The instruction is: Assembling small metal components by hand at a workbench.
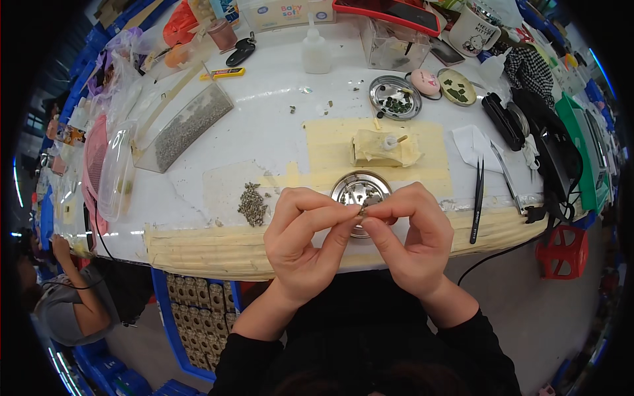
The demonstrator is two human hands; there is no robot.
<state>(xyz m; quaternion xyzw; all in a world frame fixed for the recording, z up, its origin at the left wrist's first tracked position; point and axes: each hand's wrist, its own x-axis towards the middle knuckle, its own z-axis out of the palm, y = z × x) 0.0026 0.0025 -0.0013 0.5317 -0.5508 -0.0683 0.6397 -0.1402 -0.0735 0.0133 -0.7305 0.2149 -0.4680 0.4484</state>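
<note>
My left hand (305,239) and my right hand (415,239) meet fingertip to fingertip in front of me. Between their pinched thumbs and forefingers is a tiny greyish piece (362,212), too small to name. Just beneath the fingers sits a round metal dish (341,183) with small dark bits in it, partly hidden by both hands. To the left of my left hand lies a heap of small grey-brown pieces (251,205). Beyond the dish stands a block wrapped in cream tape (380,149), with a short stick on top.
Black tweezers (477,204) and a metal tool (507,173) lie at right. A clear box of grey granules (191,127) stands at left. Farther back are a round tin (395,97) and a white pump bottle (317,51). A blue crate (170,323) is below the table edge; another person (72,300) sits at left.
</note>
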